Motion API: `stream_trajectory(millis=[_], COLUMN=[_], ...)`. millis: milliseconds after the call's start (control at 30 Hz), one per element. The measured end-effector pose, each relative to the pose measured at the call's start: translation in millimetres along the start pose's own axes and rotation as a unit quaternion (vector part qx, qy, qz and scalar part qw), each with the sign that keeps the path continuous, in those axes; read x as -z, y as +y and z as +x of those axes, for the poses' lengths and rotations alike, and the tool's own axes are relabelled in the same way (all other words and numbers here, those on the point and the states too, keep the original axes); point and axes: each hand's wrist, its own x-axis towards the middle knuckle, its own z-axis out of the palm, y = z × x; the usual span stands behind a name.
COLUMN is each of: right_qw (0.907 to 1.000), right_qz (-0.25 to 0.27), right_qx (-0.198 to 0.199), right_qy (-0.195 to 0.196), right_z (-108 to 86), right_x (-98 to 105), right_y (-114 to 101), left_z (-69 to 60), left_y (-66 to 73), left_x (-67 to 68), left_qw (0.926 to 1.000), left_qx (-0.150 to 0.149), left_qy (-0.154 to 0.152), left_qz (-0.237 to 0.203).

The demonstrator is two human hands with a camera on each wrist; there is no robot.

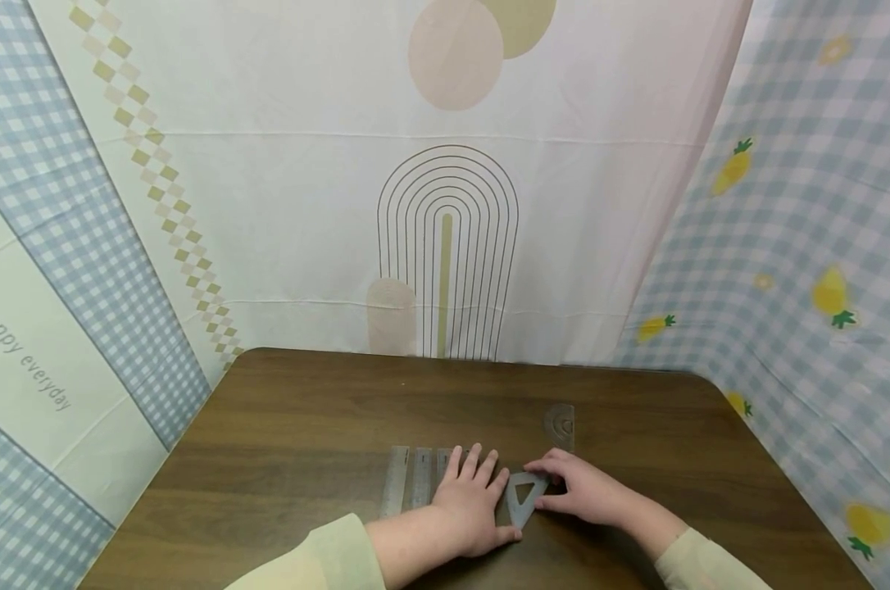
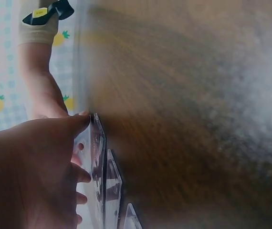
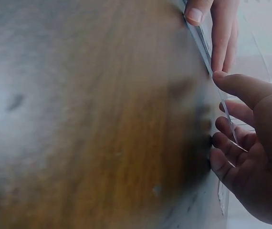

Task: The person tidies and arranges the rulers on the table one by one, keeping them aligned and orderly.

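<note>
A clear triangular set square (image 1: 520, 510) with a triangular cut-out lies on the table, its right edge held between the thumb and fingers of my right hand (image 1: 581, 490). In the right wrist view, the right thumb (image 3: 236, 86) rests on the thin clear edge, with the fingers on its other side. My left hand (image 1: 470, 504) lies spread, fingers straight, just left of the set square; its thumb is by the lower tip. Left of that hand are clear rulers (image 1: 396, 482) side by side, another ruler (image 1: 421, 477) among them, partly covered by the hand and forearm.
A clear protractor (image 1: 560, 426) lies behind the right hand. Brown wood-grain table (image 1: 305, 410) with rounded far corners. A patterned cloth (image 1: 305, 205) hangs behind it, and a checked cloth (image 1: 784, 246) hangs along the right side.
</note>
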Motion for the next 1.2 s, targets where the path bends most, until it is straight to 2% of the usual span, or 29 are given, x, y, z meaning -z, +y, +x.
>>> stream_trajectory(millis=[267,600,967,1200], right_qw=[0.9993,0.9958,0.9968,0.9981], right_qz=[-0.032,-0.075,-0.056,-0.030], right_qx=[-0.017,-0.037,-0.027,-0.026], right_qy=[0.012,0.038,0.051,0.048], right_z=[-8.5,-16.6,-28.2,-35.3], right_x=[-5.3,-12.9,-17.4,-16.7], right_y=[-0.9,-6.5,-10.7,-14.1], left_z=[-1.3,2.3,2.4,3.4], left_y=[-1.3,-7.7,-11.5,-15.8], left_x=[-1.4,-4.3,-2.3,1.0], left_qw=[0.9999,0.9991,0.9969,0.9948], left_qx=[-0.010,-0.043,-0.077,-0.102], left_qy=[-0.007,-0.004,0.013,0.009], left_qz=[-0.006,-0.002,0.010,0.001])
